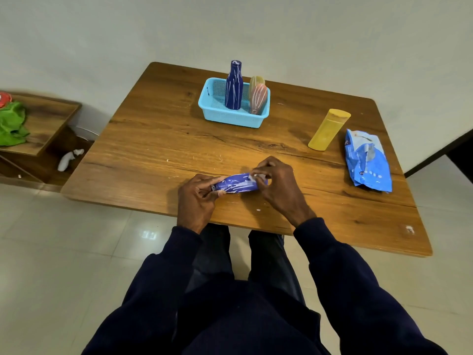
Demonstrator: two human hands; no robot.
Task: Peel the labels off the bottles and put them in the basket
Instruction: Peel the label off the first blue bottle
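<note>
— On this brown wooden table (166,139), why is the purple plastic bottle (235,185) lying sideways between the hands?
— Probably to brace it. The left hand (197,198) curls round its neck end; the right hand (279,185) pinches a white label scrap (256,177) at its base. The light blue plastic basket (230,119) sits beyond both.
</note>
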